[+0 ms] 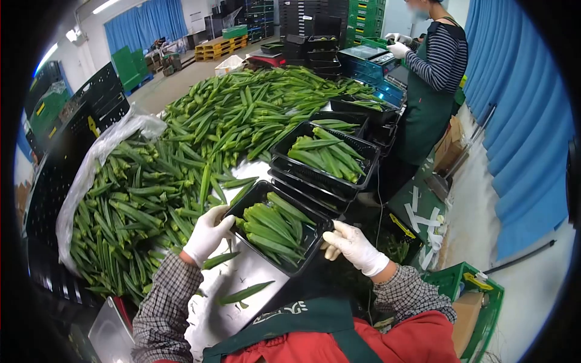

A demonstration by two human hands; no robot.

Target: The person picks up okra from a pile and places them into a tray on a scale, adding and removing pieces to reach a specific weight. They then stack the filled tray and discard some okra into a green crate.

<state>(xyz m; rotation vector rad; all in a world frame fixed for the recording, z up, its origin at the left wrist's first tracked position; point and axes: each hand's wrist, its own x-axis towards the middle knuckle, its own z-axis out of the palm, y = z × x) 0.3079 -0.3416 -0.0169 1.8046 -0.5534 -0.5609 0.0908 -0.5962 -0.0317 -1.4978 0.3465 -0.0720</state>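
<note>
Between my two gloved hands is a black plastic tray [319, 241] with okra pods [270, 230] laid lengthwise in it. My left hand [209, 235] grips the tray's left rim, thumb over the edge. At the opposite side, my right hand [356, 247] pinches the right rim with its fingers curled. Just beyond the held tray stands a stack of black trays [315, 189], the top one also with okra in it. A few loose pods [245, 293] lie on the pale work surface [221, 320] below my left hand.
A large heap of okra [236, 115] covers the table to the left and ahead, edged by clear plastic sheeting [91, 163]. A co-worker [433, 78] in a dark apron stands at the far right beside blue crates [366, 63]. A green crate [478, 302] is at my lower right.
</note>
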